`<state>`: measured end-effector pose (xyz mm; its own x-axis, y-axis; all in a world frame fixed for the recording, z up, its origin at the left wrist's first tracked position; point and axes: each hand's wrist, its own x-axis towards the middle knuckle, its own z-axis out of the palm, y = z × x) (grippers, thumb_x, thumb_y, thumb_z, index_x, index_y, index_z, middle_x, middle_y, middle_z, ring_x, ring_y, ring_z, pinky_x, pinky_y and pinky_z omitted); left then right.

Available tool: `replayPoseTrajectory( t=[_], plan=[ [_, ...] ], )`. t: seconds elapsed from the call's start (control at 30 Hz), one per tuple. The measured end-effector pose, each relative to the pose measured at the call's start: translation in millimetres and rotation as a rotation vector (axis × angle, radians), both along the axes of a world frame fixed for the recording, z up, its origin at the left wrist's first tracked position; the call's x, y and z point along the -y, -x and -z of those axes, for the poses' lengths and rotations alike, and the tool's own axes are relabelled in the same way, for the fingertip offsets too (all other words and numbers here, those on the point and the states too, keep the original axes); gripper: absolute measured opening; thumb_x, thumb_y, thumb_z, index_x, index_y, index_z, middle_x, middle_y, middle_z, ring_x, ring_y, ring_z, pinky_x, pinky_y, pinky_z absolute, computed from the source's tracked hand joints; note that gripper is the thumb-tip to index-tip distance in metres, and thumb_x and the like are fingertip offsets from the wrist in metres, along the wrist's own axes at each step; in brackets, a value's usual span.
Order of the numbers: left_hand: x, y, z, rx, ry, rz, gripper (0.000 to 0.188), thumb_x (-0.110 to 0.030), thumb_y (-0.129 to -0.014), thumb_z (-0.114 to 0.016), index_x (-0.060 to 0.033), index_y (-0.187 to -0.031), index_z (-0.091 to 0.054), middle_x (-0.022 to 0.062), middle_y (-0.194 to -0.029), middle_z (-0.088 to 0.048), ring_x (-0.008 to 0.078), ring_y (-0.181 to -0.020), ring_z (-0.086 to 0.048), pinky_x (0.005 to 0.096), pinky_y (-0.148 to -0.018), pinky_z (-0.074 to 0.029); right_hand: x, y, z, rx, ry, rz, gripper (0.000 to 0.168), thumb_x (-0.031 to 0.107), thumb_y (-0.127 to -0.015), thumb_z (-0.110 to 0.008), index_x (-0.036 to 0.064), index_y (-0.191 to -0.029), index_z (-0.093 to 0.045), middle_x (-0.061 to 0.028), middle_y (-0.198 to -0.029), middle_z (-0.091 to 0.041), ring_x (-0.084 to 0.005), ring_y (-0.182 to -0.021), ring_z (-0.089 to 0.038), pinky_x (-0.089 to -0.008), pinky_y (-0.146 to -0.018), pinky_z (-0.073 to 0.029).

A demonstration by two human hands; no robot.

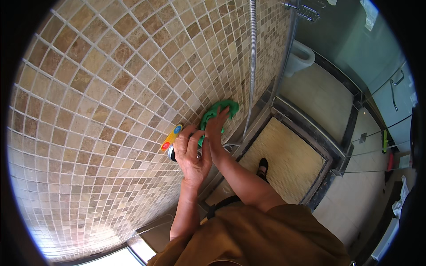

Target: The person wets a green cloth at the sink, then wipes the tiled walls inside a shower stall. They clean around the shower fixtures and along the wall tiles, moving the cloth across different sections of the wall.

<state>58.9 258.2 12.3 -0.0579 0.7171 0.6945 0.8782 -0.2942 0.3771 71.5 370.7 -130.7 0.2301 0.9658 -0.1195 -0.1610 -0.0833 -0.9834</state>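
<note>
My left hand [191, 151] is curled over a shower tap fitting on the wall. Only a chrome and black edge of the tap fitting [171, 153] shows past the fingers; the rest is hidden. Just above it, a yellow label plate [171, 137] with one blue and one red disc sits on the wall. Further along, my right hand [217, 128] presses a bunched green cloth [229, 105] against the mosaic tile wall [133, 89], fingers stretched over it. The two hands almost overlap, the left one nearer to me.
A metal shower hose [252, 50] hangs beyond the cloth. Below lies a ribbed shower floor [286, 149] with a dark raised border, and one black shoe [263, 164] stands on it. Glass panels [339, 43] enclose the right side; a white toilet [301, 56] is beyond. A wire soap rack [308, 13] is fixed higher up.
</note>
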Motion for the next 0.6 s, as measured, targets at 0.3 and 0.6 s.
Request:
replayPoseTrajectory(
  t=[0.3, 0.6],
  plan=[
    [7, -2, 11, 0.034, -0.046, 0.03, 0.021, 0.001, -0.078, -0.07, -0.0036, -0.099, -0.069, 0.0178, -0.12, -0.063, 0.0382, -0.109, -0.061, 0.0489, -0.101, -0.046, 51, -45, -55, -0.81, 0.34, -0.474, 0.061, 0.04, -0.109, -0.03, 0.001, -0.155, -0.021, -0.0299, -0.145, -0.033, -0.0468, -0.129, -0.037, -0.0518, -0.11, -0.031],
    [10, -25, 23, 0.054, 0.001, -0.037, 0.027, -0.007, -0.082, -0.073, -0.0029, -0.109, -0.066, 0.0174, -0.119, -0.064, 0.037, -0.113, -0.061, 0.0527, -0.109, -0.042, 26, -31, 11, -0.189, 0.242, -0.146, 0.069, 0.042, -0.109, -0.028, -0.004, -0.156, -0.01, -0.0354, -0.154, -0.02, -0.0492, -0.141, -0.025, -0.0515, -0.116, -0.026]
  ],
)
